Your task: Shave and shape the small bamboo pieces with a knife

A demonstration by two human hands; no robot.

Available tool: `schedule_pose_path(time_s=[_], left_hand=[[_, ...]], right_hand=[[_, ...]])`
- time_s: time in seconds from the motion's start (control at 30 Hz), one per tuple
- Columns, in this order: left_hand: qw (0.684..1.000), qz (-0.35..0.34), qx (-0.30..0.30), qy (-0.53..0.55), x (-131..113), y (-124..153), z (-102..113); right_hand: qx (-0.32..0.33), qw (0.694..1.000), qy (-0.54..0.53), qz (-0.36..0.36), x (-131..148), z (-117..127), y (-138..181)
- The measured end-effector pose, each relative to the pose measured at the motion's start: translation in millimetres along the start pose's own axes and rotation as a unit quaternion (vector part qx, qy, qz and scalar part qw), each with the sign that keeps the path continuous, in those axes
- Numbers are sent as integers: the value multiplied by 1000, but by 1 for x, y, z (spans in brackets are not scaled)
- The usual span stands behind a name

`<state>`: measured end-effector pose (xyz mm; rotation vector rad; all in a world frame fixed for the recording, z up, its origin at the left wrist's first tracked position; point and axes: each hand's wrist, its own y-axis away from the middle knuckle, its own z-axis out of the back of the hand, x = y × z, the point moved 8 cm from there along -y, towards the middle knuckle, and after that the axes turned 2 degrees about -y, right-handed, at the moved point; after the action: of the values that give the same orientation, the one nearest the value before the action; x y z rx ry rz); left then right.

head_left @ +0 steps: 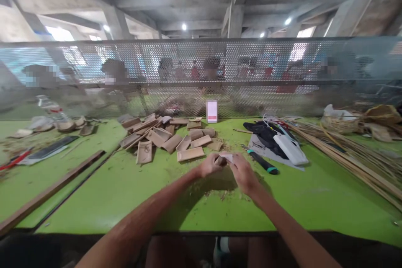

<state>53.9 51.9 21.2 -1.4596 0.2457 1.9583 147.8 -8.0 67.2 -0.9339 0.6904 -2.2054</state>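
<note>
My left hand (210,165) and my right hand (243,174) meet above the green table (109,188), both closed on one small pale tan piece (225,158) held between their fingertips. Its exact shape is partly hidden by my fingers. Just beyond my hands lies a pile of flat tan rectangular pieces (166,136). Crumbs and shavings (220,194) lie scattered on the table under my hands.
A black knife with a teal handle end (262,162) lies right of my hands, beside a white pouch (290,148) on dark cloth. Long bamboo strips (354,155) fan out at right. A wooden slat (50,192) lies at left. A perforated metal screen (201,77) backs the table, people behind it.
</note>
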Motion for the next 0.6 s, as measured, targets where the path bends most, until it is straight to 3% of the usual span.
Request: schedule_pose_path(time_s=[0.3,0.6], left_hand=[[997,32,-44,45,9,-4,4],[992,67,-78,75,22,-15,8]], right_hand=[[-19,999,11,-41,-22,-12,-4],[-106,990,62,-71,-34,-21,-4]])
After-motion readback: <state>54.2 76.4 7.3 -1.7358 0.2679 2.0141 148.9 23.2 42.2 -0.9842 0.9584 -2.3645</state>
